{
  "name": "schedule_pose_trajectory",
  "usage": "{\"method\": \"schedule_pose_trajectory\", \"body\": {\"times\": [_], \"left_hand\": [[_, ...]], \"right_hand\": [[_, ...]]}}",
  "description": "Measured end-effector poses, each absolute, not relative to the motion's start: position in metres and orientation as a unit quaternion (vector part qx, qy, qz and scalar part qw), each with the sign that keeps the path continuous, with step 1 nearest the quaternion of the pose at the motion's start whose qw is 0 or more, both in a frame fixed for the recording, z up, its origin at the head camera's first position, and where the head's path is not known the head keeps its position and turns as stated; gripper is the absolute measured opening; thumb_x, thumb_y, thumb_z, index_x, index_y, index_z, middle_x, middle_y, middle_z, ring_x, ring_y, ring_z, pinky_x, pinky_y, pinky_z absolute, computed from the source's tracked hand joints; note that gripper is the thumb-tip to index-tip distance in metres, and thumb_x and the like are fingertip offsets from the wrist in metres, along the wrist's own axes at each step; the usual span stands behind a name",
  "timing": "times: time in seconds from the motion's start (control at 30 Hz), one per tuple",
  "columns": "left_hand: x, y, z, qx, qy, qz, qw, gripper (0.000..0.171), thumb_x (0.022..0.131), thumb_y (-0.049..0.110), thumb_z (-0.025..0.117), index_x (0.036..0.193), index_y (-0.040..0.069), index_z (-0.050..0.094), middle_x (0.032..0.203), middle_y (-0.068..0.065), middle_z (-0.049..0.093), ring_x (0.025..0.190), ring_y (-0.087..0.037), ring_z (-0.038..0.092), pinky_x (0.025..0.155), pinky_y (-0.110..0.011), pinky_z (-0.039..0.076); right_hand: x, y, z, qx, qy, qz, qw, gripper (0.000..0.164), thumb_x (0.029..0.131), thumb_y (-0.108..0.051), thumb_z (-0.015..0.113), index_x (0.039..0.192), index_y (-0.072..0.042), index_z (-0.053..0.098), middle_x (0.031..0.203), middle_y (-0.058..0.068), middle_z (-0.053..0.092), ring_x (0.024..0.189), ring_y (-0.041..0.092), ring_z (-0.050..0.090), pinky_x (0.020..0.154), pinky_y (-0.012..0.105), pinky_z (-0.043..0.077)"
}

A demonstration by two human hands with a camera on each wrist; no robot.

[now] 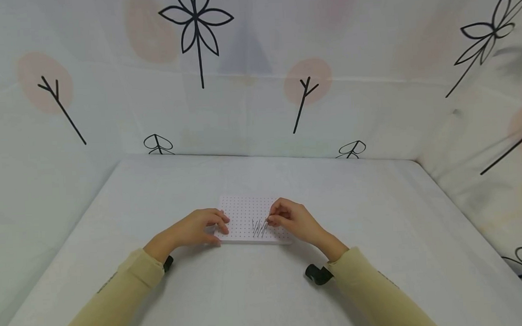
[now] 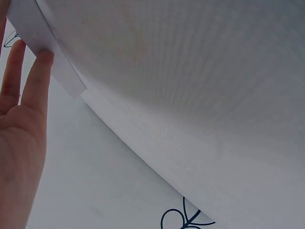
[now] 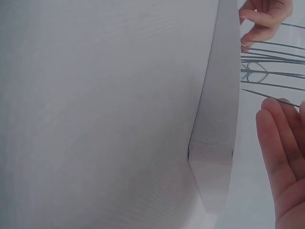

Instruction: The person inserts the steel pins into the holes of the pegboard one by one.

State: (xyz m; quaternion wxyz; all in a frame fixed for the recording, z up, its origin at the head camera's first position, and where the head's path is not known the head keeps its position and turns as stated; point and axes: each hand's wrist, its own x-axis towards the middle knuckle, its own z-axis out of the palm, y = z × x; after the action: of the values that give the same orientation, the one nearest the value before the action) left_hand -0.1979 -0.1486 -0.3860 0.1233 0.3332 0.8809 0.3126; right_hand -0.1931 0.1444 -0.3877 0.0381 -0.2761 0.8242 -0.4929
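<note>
A white pegboard with rows of small holes lies flat on the table. Several thin dark metal pins stand in it towards the front, slightly tilted; the right wrist view shows these from the side. At the board's left edge is my left hand, loosely bent fingers touching its top and the thumb near the front corner. My right hand, over the right part of the board, pinches one thin metal pin between thumb and fingertips. The pin's tip appears close to the board's surface, apart from it.
A white cloth covers the table. Behind it hangs a pale curtain printed with flowers and twigs. Dark wrist cameras sit under both sleeves, the right one close above the cloth.
</note>
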Motion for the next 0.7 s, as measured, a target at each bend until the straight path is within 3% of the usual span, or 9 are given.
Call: {"method": "schedule_pose_trajectory", "body": {"times": [0.7], "left_hand": [[-0.1993, -0.1491, -0.3894, 0.336, 0.883, 0.305, 0.117, 0.021, 0.072, 0.009, 0.079, 0.088, 0.019, 0.070, 0.119, 0.000, 0.058, 0.123, -0.027, 0.043, 0.104, -0.046, 0.031]], "right_hand": [[-0.1887, 0.1418, -0.3876, -0.281, 0.841, -0.461, 0.046, 0.011, 0.084, -0.001, 0.067, 0.091, -0.006, 0.059, 0.087, 0.002, 0.063, 0.080, 0.014, 0.061, 0.075, 0.025, 0.052]]}}
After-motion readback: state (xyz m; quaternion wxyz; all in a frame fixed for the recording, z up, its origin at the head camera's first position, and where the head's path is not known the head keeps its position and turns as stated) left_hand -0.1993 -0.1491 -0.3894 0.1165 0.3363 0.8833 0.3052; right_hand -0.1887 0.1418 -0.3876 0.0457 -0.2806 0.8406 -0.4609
